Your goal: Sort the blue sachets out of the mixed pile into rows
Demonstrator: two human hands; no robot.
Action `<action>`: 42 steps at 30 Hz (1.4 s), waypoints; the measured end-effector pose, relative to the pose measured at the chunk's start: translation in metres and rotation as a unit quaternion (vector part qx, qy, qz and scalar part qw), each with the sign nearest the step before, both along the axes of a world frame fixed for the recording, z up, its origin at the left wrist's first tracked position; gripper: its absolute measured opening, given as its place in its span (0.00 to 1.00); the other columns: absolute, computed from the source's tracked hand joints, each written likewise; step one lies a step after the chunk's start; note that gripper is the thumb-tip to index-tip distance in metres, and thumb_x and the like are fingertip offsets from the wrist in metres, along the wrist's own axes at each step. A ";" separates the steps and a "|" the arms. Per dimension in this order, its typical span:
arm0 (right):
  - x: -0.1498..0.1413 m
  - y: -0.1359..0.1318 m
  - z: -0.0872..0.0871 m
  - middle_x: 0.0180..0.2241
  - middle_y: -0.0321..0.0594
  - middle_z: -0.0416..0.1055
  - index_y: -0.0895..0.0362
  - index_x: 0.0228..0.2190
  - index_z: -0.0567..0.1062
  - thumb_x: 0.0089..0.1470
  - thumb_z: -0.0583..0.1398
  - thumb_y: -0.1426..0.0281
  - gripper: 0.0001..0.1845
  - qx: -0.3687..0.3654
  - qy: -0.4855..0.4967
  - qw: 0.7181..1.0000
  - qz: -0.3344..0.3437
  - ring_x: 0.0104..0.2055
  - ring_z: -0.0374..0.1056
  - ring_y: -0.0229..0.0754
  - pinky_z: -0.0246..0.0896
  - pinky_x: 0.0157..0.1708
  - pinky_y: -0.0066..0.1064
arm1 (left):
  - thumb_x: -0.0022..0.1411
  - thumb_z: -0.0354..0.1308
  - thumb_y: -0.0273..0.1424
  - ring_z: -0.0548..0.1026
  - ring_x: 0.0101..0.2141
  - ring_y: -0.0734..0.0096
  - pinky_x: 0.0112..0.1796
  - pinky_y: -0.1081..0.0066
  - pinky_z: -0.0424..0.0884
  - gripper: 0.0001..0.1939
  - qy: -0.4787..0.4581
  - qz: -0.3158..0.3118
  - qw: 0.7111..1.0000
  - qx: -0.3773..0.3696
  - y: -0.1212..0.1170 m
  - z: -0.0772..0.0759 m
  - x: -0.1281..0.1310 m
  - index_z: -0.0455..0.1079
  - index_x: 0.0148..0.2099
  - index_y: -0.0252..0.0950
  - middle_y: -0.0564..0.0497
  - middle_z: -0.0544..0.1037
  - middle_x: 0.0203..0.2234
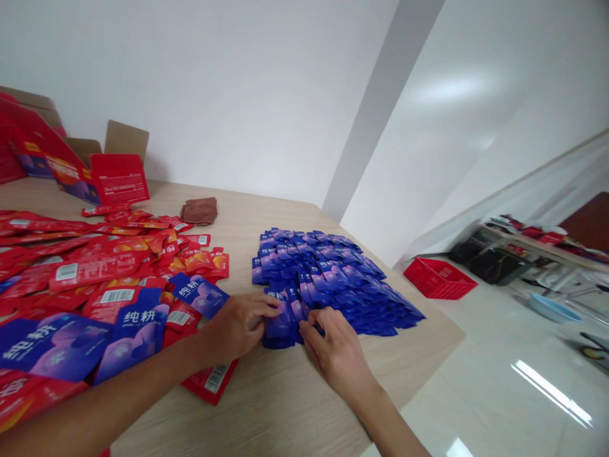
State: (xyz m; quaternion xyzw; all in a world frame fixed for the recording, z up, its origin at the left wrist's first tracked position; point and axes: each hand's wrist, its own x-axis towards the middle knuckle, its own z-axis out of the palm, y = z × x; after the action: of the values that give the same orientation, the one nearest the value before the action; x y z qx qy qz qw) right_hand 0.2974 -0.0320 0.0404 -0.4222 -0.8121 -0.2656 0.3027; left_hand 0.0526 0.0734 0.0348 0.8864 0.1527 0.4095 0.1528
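Blue-purple sachets (333, 279) lie in overlapping rows at the table's right side. At the near left end of these rows, a blue sachet (280, 324) lies between my two hands. My left hand (238, 327) is closed on its left edge, thumb and fingers bent together. My right hand (335, 346) pinches a sachet edge just to the right, with the fingertips partly hidden. To the left spreads a loose pile of red sachets (95, 266), with several blue-faced ones (137, 330) on top. Part of a red sachet (209, 381) shows below my left forearm.
Open red cartons (118, 181) stand at the back left against the wall. A folded brown cloth (200, 211) lies near them on the wooden table (266, 412). Beyond the table's right edge, a red crate (440, 278) and a light-blue basin (554, 309) are on the floor.
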 end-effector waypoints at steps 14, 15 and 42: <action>-0.002 -0.002 -0.008 0.39 0.45 0.74 0.59 0.42 0.78 0.72 0.59 0.79 0.07 0.001 0.030 1.000 -0.005 0.38 0.65 0.45 0.62 0.36 0.37 | 0.68 0.74 0.36 0.84 0.57 0.43 0.58 0.45 0.83 0.21 0.091 0.040 0.995 -0.023 0.000 -0.005 0.005 0.84 0.60 0.34 0.33 0.84 0.59; -0.002 -0.002 -0.009 0.39 0.45 0.74 0.60 0.43 0.78 0.72 0.59 0.79 0.07 0.002 0.033 0.999 -0.005 0.38 0.65 0.45 0.62 0.36 0.37 | 0.67 0.75 0.36 0.83 0.57 0.42 0.58 0.43 0.82 0.21 0.095 0.045 0.994 -0.023 -0.002 -0.004 0.007 0.85 0.59 0.34 0.34 0.85 0.59; -0.001 -0.006 -0.011 0.40 0.46 0.73 0.60 0.47 0.77 0.71 0.59 0.79 0.07 -0.002 0.068 0.998 0.001 0.38 0.68 0.44 0.68 0.36 0.34 | 0.67 0.60 0.18 0.81 0.61 0.42 0.62 0.47 0.78 0.31 0.323 0.170 0.931 -0.016 -0.008 0.054 -0.029 0.73 0.71 0.31 0.31 0.78 0.66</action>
State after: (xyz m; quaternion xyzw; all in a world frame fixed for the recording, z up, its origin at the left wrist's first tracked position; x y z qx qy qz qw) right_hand 0.2962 -0.0381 0.0296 -0.4393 -0.7903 -0.2346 0.3570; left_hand 0.0240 0.0652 0.0887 0.9290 0.3487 0.1183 0.0378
